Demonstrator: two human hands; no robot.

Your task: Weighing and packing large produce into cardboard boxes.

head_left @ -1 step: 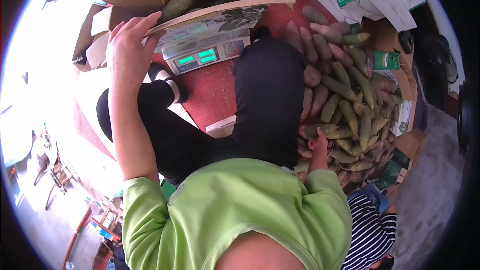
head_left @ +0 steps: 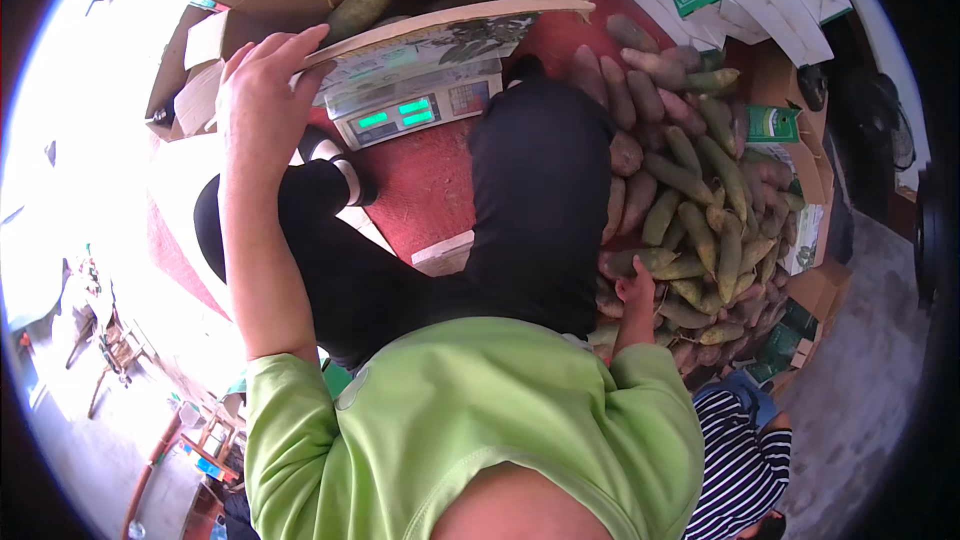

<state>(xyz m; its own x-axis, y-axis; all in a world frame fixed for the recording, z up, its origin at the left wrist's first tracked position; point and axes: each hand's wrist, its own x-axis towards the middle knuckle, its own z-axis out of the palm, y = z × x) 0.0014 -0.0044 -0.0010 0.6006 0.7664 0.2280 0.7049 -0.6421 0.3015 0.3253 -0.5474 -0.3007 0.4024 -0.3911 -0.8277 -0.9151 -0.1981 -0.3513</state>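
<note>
My left hand [head_left: 262, 90] grips the front edge of an open cardboard box [head_left: 330, 83], its fingers over the rim and thumb outside. Inside the box lies a green radish [head_left: 365, 4], with more partly hidden behind the front wall. The box rests on a digital scale [head_left: 413, 112] with lit green displays. Low on my right, my right hand [head_left: 637, 290] is at a big heap of green radishes [head_left: 700, 225] and reddish-brown ones [head_left: 643, 95]. Its thumb points up against one green radish [head_left: 640, 261]; the fingers look curled, and whatever they hold is hidden.
Past the heap stand open cardboard boxes [head_left: 815, 175] with green packets. White cartons [head_left: 770, 10] with green packets lie at the far right. A person in a striped top [head_left: 735, 460] is close by at the lower right. My knee [head_left: 540, 155] is between scale and heap on the red floor covering [head_left: 425, 190].
</note>
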